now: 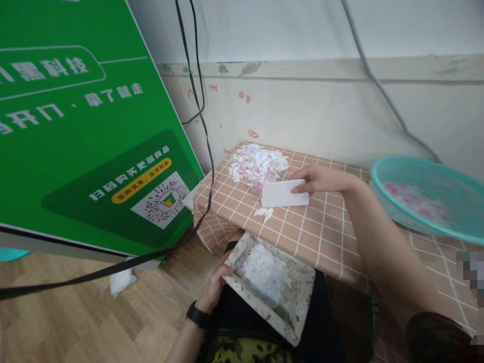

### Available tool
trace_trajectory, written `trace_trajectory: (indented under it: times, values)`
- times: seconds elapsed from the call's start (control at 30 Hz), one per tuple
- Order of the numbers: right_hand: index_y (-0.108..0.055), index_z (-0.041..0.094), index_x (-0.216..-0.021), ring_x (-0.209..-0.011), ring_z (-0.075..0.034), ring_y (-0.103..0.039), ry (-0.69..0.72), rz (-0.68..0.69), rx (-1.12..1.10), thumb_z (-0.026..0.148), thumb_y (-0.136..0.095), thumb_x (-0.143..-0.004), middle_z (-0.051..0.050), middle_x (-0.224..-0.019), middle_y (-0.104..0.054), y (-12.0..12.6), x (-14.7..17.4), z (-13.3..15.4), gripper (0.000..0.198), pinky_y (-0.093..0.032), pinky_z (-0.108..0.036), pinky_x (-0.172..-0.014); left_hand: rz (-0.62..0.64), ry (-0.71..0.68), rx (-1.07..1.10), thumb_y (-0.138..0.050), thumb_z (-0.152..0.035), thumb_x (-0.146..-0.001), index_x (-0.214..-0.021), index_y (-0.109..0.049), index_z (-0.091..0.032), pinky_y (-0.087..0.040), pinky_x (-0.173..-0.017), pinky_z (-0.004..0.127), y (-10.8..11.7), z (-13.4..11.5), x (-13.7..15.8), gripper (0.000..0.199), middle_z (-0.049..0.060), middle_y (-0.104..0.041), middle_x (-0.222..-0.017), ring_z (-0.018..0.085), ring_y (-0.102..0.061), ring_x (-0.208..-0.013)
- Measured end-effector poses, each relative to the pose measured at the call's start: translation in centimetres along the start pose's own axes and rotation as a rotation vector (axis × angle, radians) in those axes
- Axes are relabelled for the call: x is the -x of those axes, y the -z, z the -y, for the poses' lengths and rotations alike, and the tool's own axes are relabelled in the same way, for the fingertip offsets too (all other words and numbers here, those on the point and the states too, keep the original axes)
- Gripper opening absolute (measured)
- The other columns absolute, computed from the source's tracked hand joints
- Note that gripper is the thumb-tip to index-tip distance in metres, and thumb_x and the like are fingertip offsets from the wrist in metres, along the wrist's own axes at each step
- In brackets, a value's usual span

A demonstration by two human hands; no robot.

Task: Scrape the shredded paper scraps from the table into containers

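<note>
My right hand (308, 180) pinches a flat white card (283, 194) just above the checked tablecloth. Beyond the card lies a heap of white and pink paper scraps (259, 161). A few loose scraps (264, 214) are on the cloth near its front edge. Below the table edge, my left hand (217, 280) grips the left side of a shallow speckled tray (260, 306), which rests tilted over my lap. White scraps (262, 264) cover part of the tray's bottom. Some fingers of the left hand are hidden beneath the tray.
A turquoise mesh basket (431, 229) with pink and white bits stands at the table's right. To the left is a large green panel (91, 166). A black strap (209, 156) hangs past the table's left corner. The tablecloth (295, 232) reaches the wall.
</note>
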State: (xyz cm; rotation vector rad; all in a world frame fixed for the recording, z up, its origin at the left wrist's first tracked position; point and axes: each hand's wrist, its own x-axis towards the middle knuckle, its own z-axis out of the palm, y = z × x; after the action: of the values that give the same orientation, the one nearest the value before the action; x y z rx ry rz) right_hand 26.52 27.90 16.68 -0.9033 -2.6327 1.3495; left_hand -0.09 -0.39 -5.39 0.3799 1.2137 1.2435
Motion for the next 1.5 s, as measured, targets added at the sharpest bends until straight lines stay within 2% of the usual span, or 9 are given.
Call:
trace_trajectory:
  times: [0.13,0.2,0.33,0.47,0.67,0.83,1.07,1.2,1.5]
  values:
    - [-0.072,0.019,-0.104,-0.073,-0.016,-0.064,0.034,0.028,0.015,0.038,-0.064,-0.077,-0.004,-0.088,-0.071,-0.4,-0.4,-0.1,0.034,-0.049,-0.024,-0.057,-0.086,0.057,0.114,-0.059,-0.023,-0.067,-0.08,-0.071,-0.015,-0.046,-0.066,0.033,0.5,-0.5,0.2,0.02,0.003,-0.072,-0.072,0.021,-0.062,-0.063]
    - [-0.072,0.02,-0.104,-0.073,-0.016,-0.063,0.051,-0.016,0.032,0.039,-0.063,-0.078,-0.003,-0.088,-0.072,-0.8,-0.4,0.0,0.034,-0.048,-0.024,-0.058,-0.118,0.056,0.152,-0.06,-0.023,-0.066,-0.074,-0.07,-0.014,-0.046,-0.063,0.032,0.6,-1.0,0.3,0.016,0.002,-0.069,-0.063,0.019,-0.06,-0.058]
    - [-0.073,0.02,-0.1,-0.077,-0.017,-0.064,0.099,-0.126,0.094,0.035,-0.061,-0.081,-0.002,-0.09,-0.072,-2.5,0.4,0.5,0.028,-0.049,-0.025,-0.064,-0.109,0.032,0.15,-0.061,-0.023,-0.066,-0.073,-0.07,-0.014,-0.046,-0.063,0.032,0.6,-2.1,0.6,0.014,0.003,-0.07,-0.065,0.019,-0.061,-0.061]
    - [-0.073,0.021,-0.101,-0.073,-0.016,-0.065,0.099,-0.271,0.181,0.035,-0.055,-0.086,-0.002,-0.086,-0.073,-5.7,2.7,1.1,0.028,-0.048,-0.026,-0.063,-0.081,0.043,0.117,-0.06,-0.025,-0.067,-0.074,-0.07,-0.012,-0.048,-0.064,0.033,0.5,-2.7,0.5,0.017,0.004,-0.07,-0.065,0.019,-0.061,-0.06]
    - [-0.073,0.021,-0.106,-0.063,-0.018,-0.066,-0.055,-0.648,0.42,0.031,-0.052,-0.089,-0.006,-0.095,-0.075,-10.4,6.1,1.6,0.029,-0.048,-0.028,-0.058,-0.058,0.026,0.092,-0.06,-0.025,-0.067,-0.078,-0.067,-0.012,-0.048,-0.057,0.03,0.3,-3.5,-0.1,0.018,0.003,-0.069,-0.065,0.018,-0.06,-0.057]
    - [-0.071,0.027,-0.109,-0.081,-0.019,-0.07,0.003,-0.683,0.491,0.025,-0.05,-0.09,-0.003,-0.1,-0.074,-14.0,7.5,2.2,0.028,-0.051,-0.027,-0.071,-0.01,0.044,0.075,-0.061,-0.025,-0.067,-0.085,-0.067,-0.012,-0.049,-0.056,0.031,-0.2,-5.3,-0.4,0.023,0.004,-0.069,-0.066,0.019,-0.061,-0.058]
    - [-0.069,0.023,-0.112,-0.062,-0.019,-0.068,-0.135,-0.939,0.568,0.031,-0.049,-0.091,-0.005,-0.087,-0.075,-15.9,8.3,1.9,0.03,-0.05,-0.029,-0.058,-0.014,0.057,0.039,-0.062,-0.027,-0.066,-0.079,-0.066,-0.013,-0.047,-0.052,0.03,-0.1,-6.3,0.1,0.019,0.003,-0.067,-0.063,0.018,-0.059,-0.056]
    - [-0.069,0.023,-0.111,-0.072,-0.019,-0.07,-0.094,-0.899,0.529,0.031,-0.049,-0.091,-0.005,-0.1,-0.074,-16.2,8.7,2.5,0.029,-0.052,-0.029,-0.067,-0.002,0.049,0.034,-0.062,-0.027,-0.066,-0.082,-0.067,-0.013,-0.046,-0.053,0.03,0.3,-6.2,0.3,0.022,0.004,-0.067,-0.065,0.019,-0.059,-0.058]
    - [-0.069,0.021,-0.109,-0.074,-0.019,-0.07,-0.07,-0.753,0.537,0.027,-0.047,-0.091,-0.006,-0.094,-0.075,-17.1,9.3,3.8,0.029,-0.052,-0.028,-0.069,0.024,0.06,0.046,-0.064,-0.028,-0.066,-0.083,-0.067,-0.012,-0.045,-0.051,0.028,0.5,-6.3,0.2,0.024,0.004,-0.067,-0.065,0.017,-0.059,-0.056]
